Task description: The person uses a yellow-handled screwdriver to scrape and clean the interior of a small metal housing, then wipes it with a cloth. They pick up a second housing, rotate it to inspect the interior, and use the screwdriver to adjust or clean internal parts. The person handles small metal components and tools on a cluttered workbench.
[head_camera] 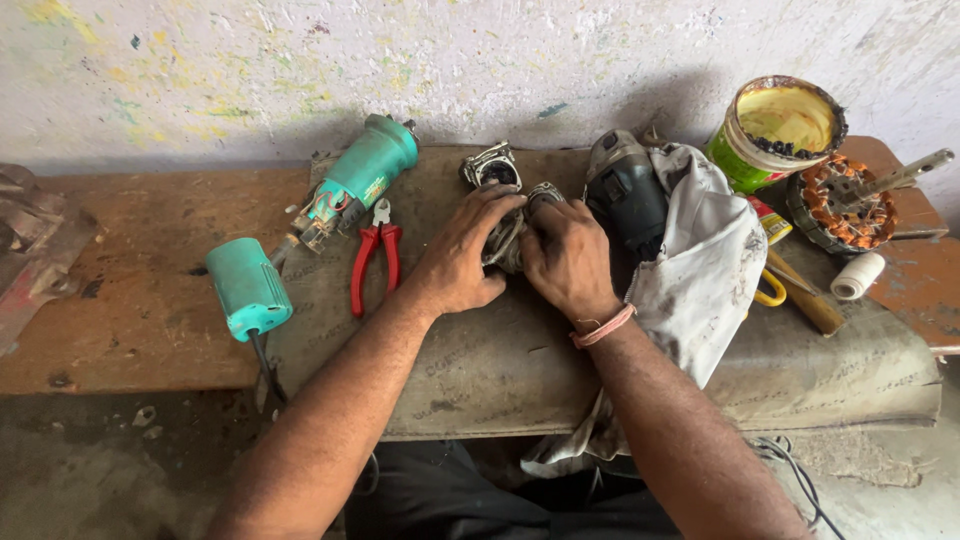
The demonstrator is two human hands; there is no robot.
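Grey metal motor part (pixel 508 240) sits clamped between both hands, left hand (pixel 462 255) and right hand (pixel 568 262) curled tight, and could slip onto the red pliers (pixel 374 262) nearby.

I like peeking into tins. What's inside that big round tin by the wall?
The open tin has yellowish coating all over its inner walls, with dark crust along part of the rim. Its bottom is hidden from this angle, so how much is left cannot be seen.

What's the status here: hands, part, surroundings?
Left hand and right hand both closed on grey metal motor part. Red pliers to the left, white rag on the right.
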